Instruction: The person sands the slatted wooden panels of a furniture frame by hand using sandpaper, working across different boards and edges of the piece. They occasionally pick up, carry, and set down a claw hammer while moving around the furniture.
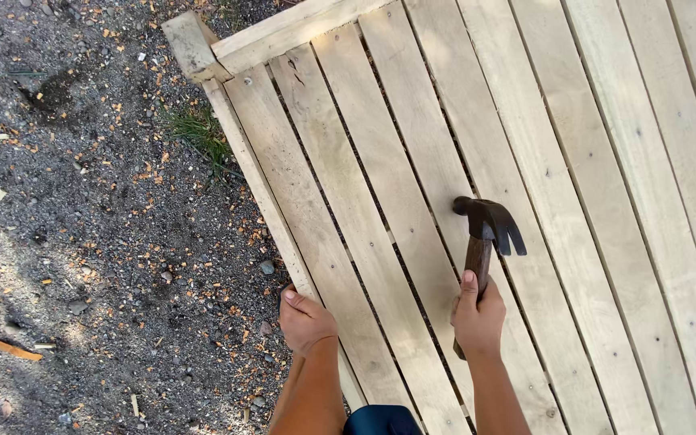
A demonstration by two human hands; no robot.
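My right hand (477, 316) grips the brown wooden handle of a claw hammer (489, 227). Its dark metal head hangs just above a pale plank of a slatted wooden panel (412, 161) that lies on the ground. My left hand (305, 320) rests with curled fingers on the panel's left edge rail, near the bottom of the view. Narrow dark gaps run between the planks.
Gravelly dirt (106, 242) strewn with wood chips lies left of the panel. A tuft of grass (203, 133) grows beside the rail. A cross board (283, 32) caps the panel's far end. A dark blue object (380, 420) shows at the bottom edge.
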